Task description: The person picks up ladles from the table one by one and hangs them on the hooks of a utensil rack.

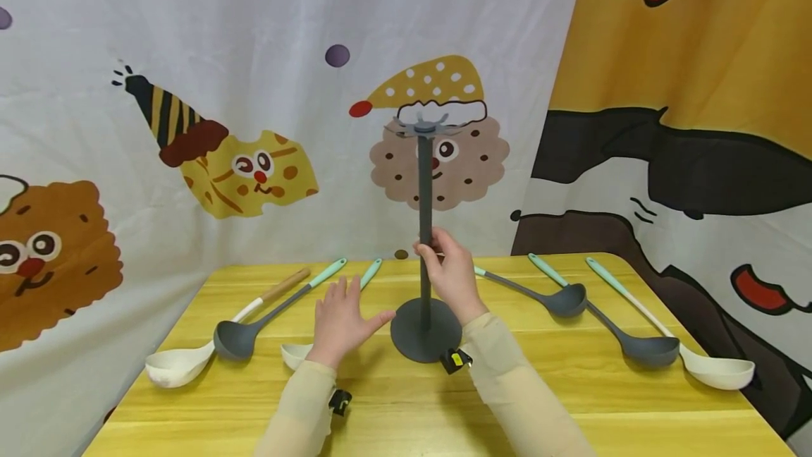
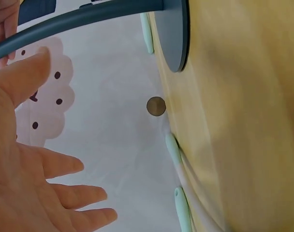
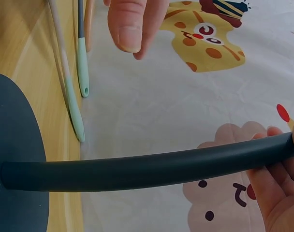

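A dark grey utensil stand [image 1: 426,189] stands upright mid-table, with a round base and a ring of hooks at its top. My right hand [image 1: 452,273] grips its pole partway up, thumb and fingers around it; in the right wrist view this hand [image 3: 277,188] shows at the pole's side. My left hand [image 1: 345,323] is raised left of the pole, fingers spread, holding nothing. The left wrist view shows this hand [image 2: 26,154] apart from the pole. Behind and below it lies a white ladle [image 1: 294,354] with a mint handle, partly hidden by the hand.
On the left lie a white ladle [image 1: 180,367] with a wooden handle and a dark grey ladle [image 1: 236,340]. To the right are two dark ladles [image 1: 567,302] and a white ladle [image 1: 720,371], all mint-handled. A printed curtain [image 1: 355,196] hangs behind the wooden table [image 1: 393,415].
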`<control>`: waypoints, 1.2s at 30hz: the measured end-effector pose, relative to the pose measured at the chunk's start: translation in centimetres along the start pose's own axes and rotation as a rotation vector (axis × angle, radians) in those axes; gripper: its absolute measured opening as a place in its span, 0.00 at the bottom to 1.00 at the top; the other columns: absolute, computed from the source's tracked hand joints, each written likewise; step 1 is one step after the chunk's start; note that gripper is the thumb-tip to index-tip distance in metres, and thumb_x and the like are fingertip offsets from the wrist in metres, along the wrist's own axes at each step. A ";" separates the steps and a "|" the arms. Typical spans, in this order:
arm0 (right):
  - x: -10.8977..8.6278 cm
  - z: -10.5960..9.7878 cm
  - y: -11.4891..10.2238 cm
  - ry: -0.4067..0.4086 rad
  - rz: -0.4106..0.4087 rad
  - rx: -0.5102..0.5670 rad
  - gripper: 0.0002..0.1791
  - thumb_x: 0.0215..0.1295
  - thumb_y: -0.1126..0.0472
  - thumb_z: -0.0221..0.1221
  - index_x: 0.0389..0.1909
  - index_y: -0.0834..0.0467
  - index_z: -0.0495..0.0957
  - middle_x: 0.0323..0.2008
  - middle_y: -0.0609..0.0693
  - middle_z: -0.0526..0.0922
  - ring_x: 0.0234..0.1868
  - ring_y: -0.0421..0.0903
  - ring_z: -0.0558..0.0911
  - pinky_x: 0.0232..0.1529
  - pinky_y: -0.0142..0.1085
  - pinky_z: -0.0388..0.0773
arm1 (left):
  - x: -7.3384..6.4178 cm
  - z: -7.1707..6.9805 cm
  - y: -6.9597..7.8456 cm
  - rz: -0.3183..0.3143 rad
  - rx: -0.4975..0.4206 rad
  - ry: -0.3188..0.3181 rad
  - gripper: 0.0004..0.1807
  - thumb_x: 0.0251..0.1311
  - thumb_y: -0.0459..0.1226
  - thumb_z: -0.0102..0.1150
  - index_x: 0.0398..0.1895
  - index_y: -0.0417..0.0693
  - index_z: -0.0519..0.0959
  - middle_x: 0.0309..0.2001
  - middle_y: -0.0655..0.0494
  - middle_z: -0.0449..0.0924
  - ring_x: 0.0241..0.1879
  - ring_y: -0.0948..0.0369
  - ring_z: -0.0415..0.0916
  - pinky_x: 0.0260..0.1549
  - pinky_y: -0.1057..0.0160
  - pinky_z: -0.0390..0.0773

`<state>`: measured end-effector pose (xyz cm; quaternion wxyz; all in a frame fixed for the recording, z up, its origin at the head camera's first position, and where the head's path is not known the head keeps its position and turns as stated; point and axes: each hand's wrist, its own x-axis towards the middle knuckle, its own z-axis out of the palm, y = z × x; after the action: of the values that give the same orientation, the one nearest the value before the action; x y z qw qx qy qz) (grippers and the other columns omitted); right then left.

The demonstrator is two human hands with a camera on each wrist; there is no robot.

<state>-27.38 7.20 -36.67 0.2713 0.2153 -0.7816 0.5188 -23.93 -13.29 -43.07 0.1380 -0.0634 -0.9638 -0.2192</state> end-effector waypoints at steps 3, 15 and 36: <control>0.0 -0.1 0.0 -0.002 0.002 0.006 0.06 0.70 0.64 0.59 0.45 0.58 0.79 0.37 0.50 0.84 0.39 0.47 0.84 0.42 0.42 0.83 | 0.5 -0.3 -0.1 -0.003 0.019 -0.020 0.51 0.53 0.65 0.64 0.70 0.37 0.66 0.67 0.31 0.64 0.65 0.34 0.62 0.56 0.28 0.61; 0.1 -0.1 0.1 -0.010 -0.005 0.004 0.06 0.70 0.64 0.59 0.45 0.59 0.79 0.37 0.51 0.84 0.39 0.47 0.84 0.43 0.43 0.83 | 2.4 -0.9 0.2 -0.041 0.058 -0.091 0.44 0.56 0.59 0.66 0.65 0.34 0.70 0.58 0.34 0.74 0.51 0.38 0.76 0.47 0.37 0.75; -0.2 -0.4 0.5 -0.011 -0.015 0.030 0.06 0.70 0.63 0.59 0.45 0.58 0.78 0.37 0.50 0.84 0.40 0.46 0.84 0.41 0.40 0.83 | 5.3 -0.5 0.6 -0.200 0.036 -0.185 0.46 0.57 0.59 0.64 0.70 0.38 0.66 0.61 0.37 0.73 0.55 0.40 0.75 0.45 0.38 0.77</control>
<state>-27.45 7.78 -36.95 0.2677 0.2280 -0.7737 0.5270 -28.72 -12.63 -40.86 0.0269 0.0157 -0.9777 -0.2078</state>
